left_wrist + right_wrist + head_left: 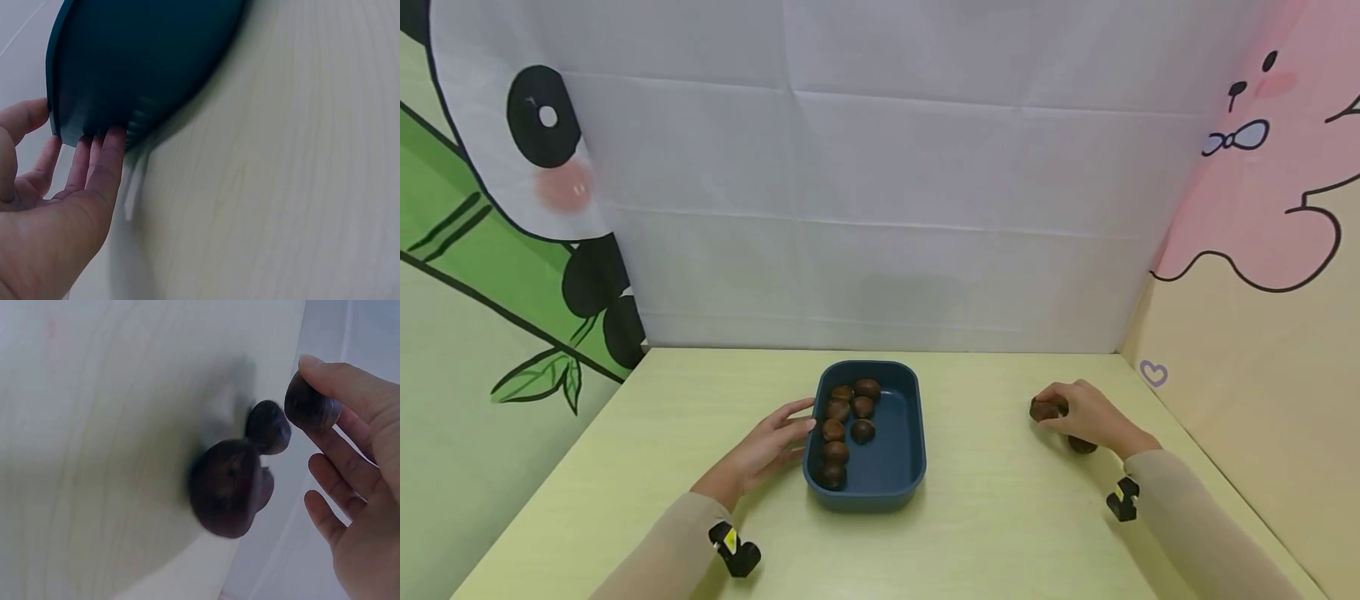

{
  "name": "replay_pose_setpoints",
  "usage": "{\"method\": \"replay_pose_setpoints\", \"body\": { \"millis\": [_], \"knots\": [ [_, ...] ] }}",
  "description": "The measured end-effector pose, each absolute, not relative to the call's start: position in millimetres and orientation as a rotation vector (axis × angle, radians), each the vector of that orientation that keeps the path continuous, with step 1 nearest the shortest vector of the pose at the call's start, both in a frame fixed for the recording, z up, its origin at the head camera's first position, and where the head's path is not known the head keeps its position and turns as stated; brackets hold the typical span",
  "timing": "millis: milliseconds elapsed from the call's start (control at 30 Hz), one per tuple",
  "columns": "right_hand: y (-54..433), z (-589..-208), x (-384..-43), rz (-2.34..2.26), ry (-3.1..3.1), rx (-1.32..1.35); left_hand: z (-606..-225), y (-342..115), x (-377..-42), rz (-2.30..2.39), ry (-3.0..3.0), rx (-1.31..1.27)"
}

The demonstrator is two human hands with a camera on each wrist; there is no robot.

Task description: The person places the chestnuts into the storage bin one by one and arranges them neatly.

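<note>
A dark blue rectangular box (886,497) stands on the table, with several brown chestnuts (837,452) along its left side and upper middle. Beside its left wall is my left hand (767,450); the left wrist view shows its fingertips (114,136) against the box's outside, fingers only slightly bent. Over on the right, my right hand (1092,414) pinches one chestnut (310,405) between thumb and fingers. Close by it, a large chestnut (225,487) and a smaller chestnut (269,428) lie on the table, with another chestnut (267,489) partly hidden behind the large one.
The pale yellow wood-grain table (977,517) ends at a white cloth backdrop (880,208). Printed panels flank it, with a panda (550,158) at left and a pink animal (1262,208) at right. Each sleeve carries a small black wrist device (739,552).
</note>
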State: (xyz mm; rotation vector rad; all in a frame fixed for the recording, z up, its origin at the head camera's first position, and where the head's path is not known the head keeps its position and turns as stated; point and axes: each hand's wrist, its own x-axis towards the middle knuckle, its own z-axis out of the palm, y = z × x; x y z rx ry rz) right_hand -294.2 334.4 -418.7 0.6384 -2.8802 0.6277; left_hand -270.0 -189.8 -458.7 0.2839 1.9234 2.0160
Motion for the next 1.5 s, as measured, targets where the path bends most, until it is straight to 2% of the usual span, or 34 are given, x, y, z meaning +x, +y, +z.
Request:
{"method": "replay_pose_setpoints", "body": {
  "millis": [333,733,1167,1500],
  "knots": [
    [296.3,-401.6,-301.5,0.759,-2.861,0.799,-459.6,-188.3,-270.1,2.006,1.943,0.266],
    [214.4,-383.0,-302.1,0.854,-2.775,1.051,-458.7,-188.9,-269.9,2.019,1.92,0.272],
    [141.8,-392.7,-300.9,0.944,-2.715,1.332,-458.8,-189.7,-269.9,1.998,1.946,0.259],
    [101.0,-409.5,-300.2,0.719,-2.786,1.497,-458.8,-189.9,-270.4,2.016,1.921,0.262]
  ]
}}
